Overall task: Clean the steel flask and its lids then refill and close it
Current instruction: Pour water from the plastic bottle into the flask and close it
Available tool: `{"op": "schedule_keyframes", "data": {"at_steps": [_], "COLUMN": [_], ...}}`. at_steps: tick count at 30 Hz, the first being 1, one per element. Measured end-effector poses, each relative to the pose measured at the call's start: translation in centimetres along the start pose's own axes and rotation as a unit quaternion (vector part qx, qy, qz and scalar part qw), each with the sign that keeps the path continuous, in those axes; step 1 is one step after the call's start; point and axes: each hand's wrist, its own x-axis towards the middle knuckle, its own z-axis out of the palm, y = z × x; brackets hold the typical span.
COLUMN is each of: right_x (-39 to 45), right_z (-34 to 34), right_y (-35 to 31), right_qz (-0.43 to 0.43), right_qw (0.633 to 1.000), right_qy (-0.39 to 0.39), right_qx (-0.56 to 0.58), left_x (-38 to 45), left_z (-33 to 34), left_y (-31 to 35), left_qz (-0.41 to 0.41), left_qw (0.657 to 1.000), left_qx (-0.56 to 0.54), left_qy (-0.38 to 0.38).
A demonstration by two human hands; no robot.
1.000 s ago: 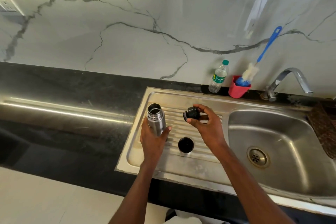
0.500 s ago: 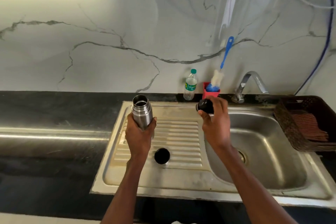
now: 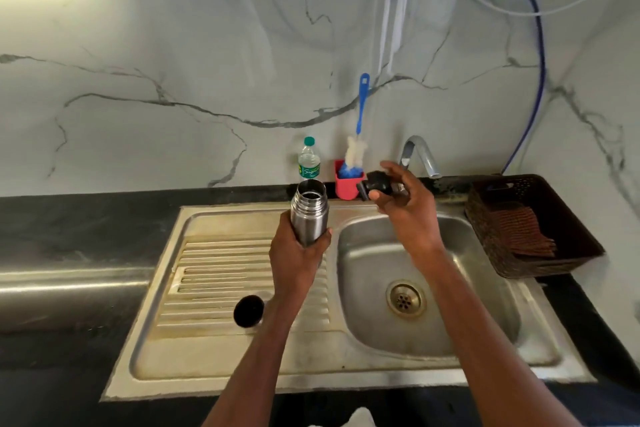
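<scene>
Two hands grip: left the open steel flask, right fingers pinching its black lid.

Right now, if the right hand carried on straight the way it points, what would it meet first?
Probably the red brush holder: the right hand, gripping the black inner lid, points up-left toward it. Depth is unclear, so it might pass in front.
</scene>
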Motion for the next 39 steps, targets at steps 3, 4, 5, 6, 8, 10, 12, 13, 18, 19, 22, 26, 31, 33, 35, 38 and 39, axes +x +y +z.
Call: {"op": "schedule_keyframes", "data": {"at_steps": [3,4,5,6,8,10,12,13,18,19,22,26,31,33,35,38,39], "right_x": [1.1,1.6,1.9,2.1,2.5,2.7,2.7,2.8,2.9,2.9,2.7,2.7,2.6,2.5,2.5,2.2,2.1], "right_z": [-1.3,-1.6,-2.0,-2.1,-2.4,-2.7,-2.9,-3.0,-3.3,-3.3,-3.2,-3.1,-3.3,-3.2,-3.1,-3.3,-3.4], "right_y": [-1.9,-2.3,-2.5,-2.6,-2.6,-2.7,-2.5,-2.5,-2.1,-1.9,-1.4,-1.1,-1.1,-1.0,-0.9,-1.1,-1.2], "right_qz": [-0.029,-0.032,-0.031,-0.032,-0.039,-0.041,-0.035,-0.034,-0.037,-0.037,-0.03,-0.025,-0.042,-0.05,-0.056,-0.061,-0.063], "right_qw": [0.999,0.998,0.996,0.994,0.991,0.989,0.988,0.987,0.985,0.984,0.979,0.974,0.965,0.964,0.965,0.959,0.956], "right_qy": [-0.044,-0.06,-0.08,-0.101,-0.129,-0.142,-0.149,-0.15,-0.151,-0.153,-0.168,-0.183,-0.202,-0.195,-0.171,-0.171,-0.187], "right_qx": [0.001,0.001,0.004,0.002,-0.012,-0.018,-0.034,-0.048,-0.078,-0.082,-0.112,-0.129,-0.16,-0.172,-0.193,-0.218,-0.216], "left_x": [-0.5,-0.6,-0.6,-0.7,-0.7,-0.7,-0.6,-0.6,-0.6,-0.7,-0.7,-0.7,-0.7,-0.8,-0.8,-0.9,-0.9], "left_z": [2.0,2.6,3.2,3.6,4.5,5.0,5.5,5.6,6.2,6.2,6.1,6.0,5.9,5.9,5.9,6.0,5.9], "left_y": [0.0,0.0,0.0,0.0,0.2,0.4,0.4,0.4,0.4,0.3,0.4,0.5,0.4,0.5,0.5,0.6,0.6], "left_qz": [0.014,0.019,0.024,0.032,0.049,0.06,0.064,0.065,0.074,0.075,0.084,0.086,0.091,0.09,0.091,0.094,0.094], "left_qw": [0.999,0.999,0.998,0.997,0.995,0.994,0.993,0.993,0.992,0.992,0.991,0.99,0.989,0.989,0.988,0.987,0.987], "left_qx": [0.024,0.032,0.039,0.047,0.062,0.066,0.067,0.066,0.08,0.081,0.083,0.083,0.096,0.097,0.099,0.104,0.103], "left_qy": [-0.02,-0.028,-0.037,-0.043,-0.054,-0.063,-0.067,-0.069,-0.068,-0.068,-0.071,-0.073,-0.071,-0.071,-0.072,-0.077,-0.077]}}
